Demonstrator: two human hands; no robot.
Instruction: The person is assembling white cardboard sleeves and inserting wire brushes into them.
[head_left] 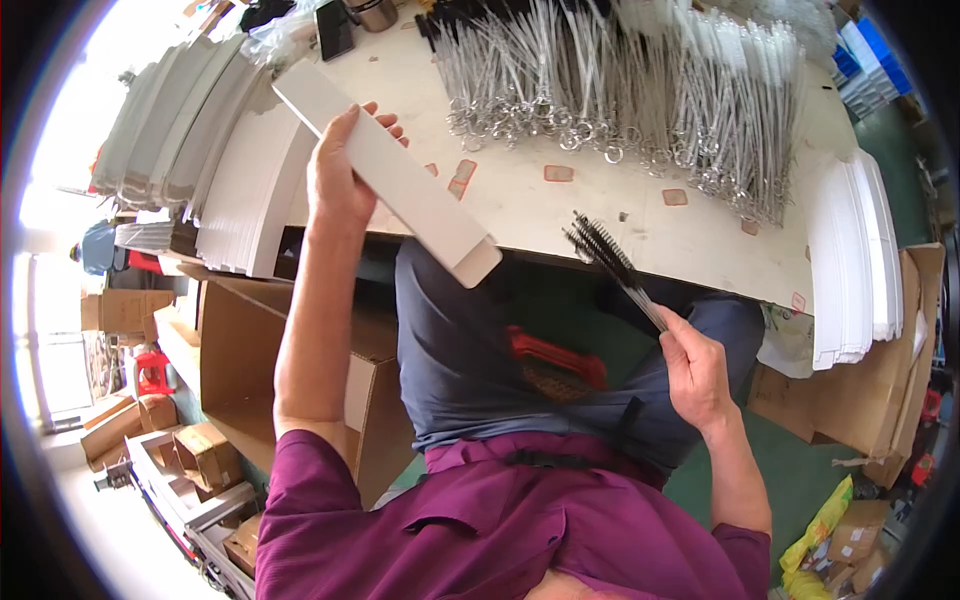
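Observation:
My left hand [343, 175] is closed round a long, narrow white box [410, 195], held slanting over the table's front edge. The box's near end has a flap standing out, toward my lap. In my right hand [692, 370] is a small bunch of brushes [608, 255] with black bristles and thin metal stems. Their bristle ends point up and left, toward the table, apart from the box. Across the back of the table lies a big pile of similar wire-stemmed brushes [580, 90], with ring-shaped ends facing me.
The pale table [520, 205] has several small reddish-edged patches. Stacks of flat white cartons [255, 190] stand at the left, and more white cartons [850, 260] at the right edge. A phone [334, 30] lies at the back. An open cardboard box [250, 350] is beside my left leg.

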